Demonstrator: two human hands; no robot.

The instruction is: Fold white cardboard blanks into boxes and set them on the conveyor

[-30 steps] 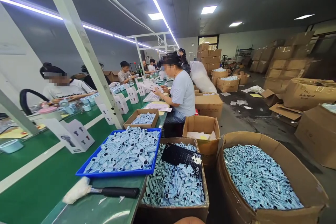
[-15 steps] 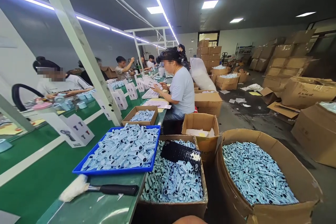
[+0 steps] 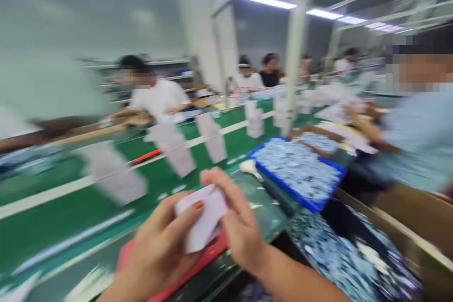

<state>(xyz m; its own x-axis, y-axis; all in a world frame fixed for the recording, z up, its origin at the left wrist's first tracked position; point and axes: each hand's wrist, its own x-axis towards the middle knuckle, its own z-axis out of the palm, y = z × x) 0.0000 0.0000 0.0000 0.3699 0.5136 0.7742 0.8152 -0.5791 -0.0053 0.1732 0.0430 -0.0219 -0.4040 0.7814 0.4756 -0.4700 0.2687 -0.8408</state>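
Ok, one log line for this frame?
left hand: grips white folded piece | right hand: grips it too | below: red pad | nearby: blue tray of pale parts | view: blurred

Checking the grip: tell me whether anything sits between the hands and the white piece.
Nothing visible does. The left hand and right hand both grip the white piece directly, above a red mat. Motion blur hides finer detail.

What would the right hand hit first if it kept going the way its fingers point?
The right hand, gripping a white card, points forward-left; likely a white box upright on the green belt, though blur leaves depth unclear.
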